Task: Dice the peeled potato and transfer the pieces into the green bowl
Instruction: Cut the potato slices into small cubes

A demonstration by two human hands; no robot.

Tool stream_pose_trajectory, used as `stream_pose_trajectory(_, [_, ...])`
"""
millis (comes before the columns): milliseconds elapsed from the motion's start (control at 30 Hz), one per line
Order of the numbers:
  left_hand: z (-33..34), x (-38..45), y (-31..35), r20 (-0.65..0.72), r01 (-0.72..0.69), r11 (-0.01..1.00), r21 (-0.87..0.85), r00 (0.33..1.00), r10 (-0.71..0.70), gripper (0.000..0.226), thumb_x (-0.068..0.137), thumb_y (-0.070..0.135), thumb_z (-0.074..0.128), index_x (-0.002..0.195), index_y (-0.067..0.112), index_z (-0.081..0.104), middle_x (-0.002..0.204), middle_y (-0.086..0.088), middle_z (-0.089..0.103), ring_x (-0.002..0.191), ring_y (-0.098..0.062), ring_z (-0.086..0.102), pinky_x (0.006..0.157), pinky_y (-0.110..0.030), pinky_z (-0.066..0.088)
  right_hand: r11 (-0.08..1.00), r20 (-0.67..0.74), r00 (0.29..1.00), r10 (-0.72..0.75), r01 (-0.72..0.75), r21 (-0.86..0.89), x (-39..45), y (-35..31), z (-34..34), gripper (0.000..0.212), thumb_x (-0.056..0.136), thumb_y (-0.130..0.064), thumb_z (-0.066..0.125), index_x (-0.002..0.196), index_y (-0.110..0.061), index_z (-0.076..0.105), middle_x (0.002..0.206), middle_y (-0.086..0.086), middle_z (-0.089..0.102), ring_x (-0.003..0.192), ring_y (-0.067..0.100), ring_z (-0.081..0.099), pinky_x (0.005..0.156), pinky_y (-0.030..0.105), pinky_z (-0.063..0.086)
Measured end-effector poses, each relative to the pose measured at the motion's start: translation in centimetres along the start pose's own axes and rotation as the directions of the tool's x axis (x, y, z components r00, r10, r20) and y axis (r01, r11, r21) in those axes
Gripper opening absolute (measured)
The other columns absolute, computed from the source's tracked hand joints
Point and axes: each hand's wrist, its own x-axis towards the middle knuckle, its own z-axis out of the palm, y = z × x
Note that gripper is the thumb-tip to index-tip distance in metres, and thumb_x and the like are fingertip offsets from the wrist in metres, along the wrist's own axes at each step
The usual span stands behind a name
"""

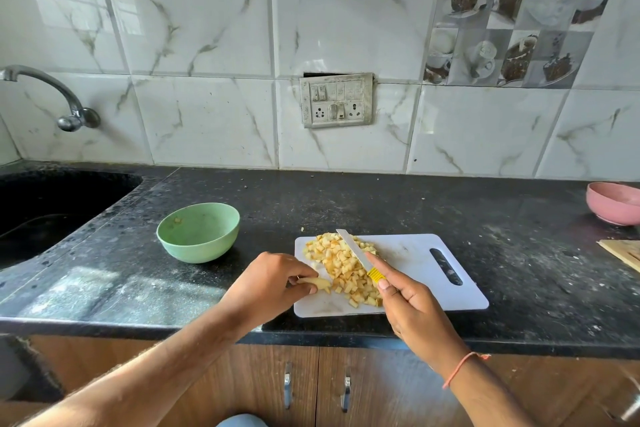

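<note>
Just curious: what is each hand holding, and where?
Right hand grips the knife by its yellow handle; left hand pinches the last potato piece at its end.

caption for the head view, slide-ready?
Left hand pinches last potato wedge, right hand holds knife over diced pile; green bowl nearly empty.

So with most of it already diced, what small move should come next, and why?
Probably lay the last potato wedge flat on the cutting board and cut it: the left hand pinches it uncut, the right hand holds the knife raised over the diced pile.
</note>
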Motion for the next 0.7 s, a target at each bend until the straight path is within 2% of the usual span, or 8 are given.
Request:
stream_pose_trajectory(133, [0.8,-0.8,-0.5,-0.037,-0.022,1.0,-0.005,0.999,0.021,0.021,0.094,0.039,0.079,0.114,0.041,0.08,0.1,0.027,0.066,0.077,0.001,0.062,0.071,-0.017,0.05,1.0,-0.004,1.0,0.003,-0.003,-0.005,0.0,0.0,0.0,0.048,0.112,-0.025,0.041,0.143,-0.061,0.047,0.063,0.0,0.026,0.055,0.015,0.025,0.05,0.027,0.028])
stream_pose_trajectory(300, [1.1,-1.7,-1.0,-0.087,-0.004,0.995,-0.102,0.996,-0.004,0.017,0.093,0.039,0.08,0.11,0.037,0.082,0.101,0.024,0.067,0.087,-0.002,0.068,0.076,-0.02,0.055,1.0,0.002,1.0,0.007,-0.007,-0.001,-0.1,0.0,-0.1,0.048,0.112,-0.026,0.041,0.143,-0.061,0.047,0.066,0.009,0.024,0.057,0.021,0.023,0.05,0.028,0.026])
stream_pose_trajectory(500, [0.4,-1.8,-1.9,-0.172,0.109,0.982,-0.153,0.976,-0.135,0.013,0.097,0.033,0.076,0.107,0.033,0.084,0.095,0.021,0.071,0.085,0.001,0.068,0.069,-0.011,0.048,1.0,0.003,1.0,0.011,-0.011,0.005,-0.1,-0.1,-0.1,0.047,0.112,-0.026,0.042,0.143,-0.061,0.048,0.067,0.01,0.024,0.057,0.023,0.022,0.049,0.023,0.03])
stream_pose_trajectory(633, [0.7,-1.9,-2.1,-0.145,0.092,0.979,-0.183,0.982,-0.12,0.015,0.096,0.031,0.077,0.109,0.035,0.083,0.096,0.022,0.069,0.085,-0.003,0.069,0.07,-0.013,0.051,1.0,-0.001,1.0,0.007,-0.007,0.008,-0.1,-0.2,-0.1,0.047,0.112,-0.026,0.042,0.143,-0.061,0.048,0.067,0.009,0.023,0.057,0.022,0.022,0.049,0.023,0.029])
stream_pose_trajectory(700, [1.0,-1.9,-2.1,-0.126,0.073,0.98,-0.187,0.987,-0.098,0.018,0.095,0.033,0.078,0.112,0.038,0.082,0.096,0.02,0.066,0.081,-0.006,0.067,0.065,-0.012,0.046,1.0,-0.004,1.0,0.003,-0.003,0.008,-0.1,-0.1,-0.1,0.047,0.112,-0.026,0.042,0.144,-0.06,0.048,0.066,0.008,0.022,0.056,0.021,0.021,0.049,0.026,0.026])
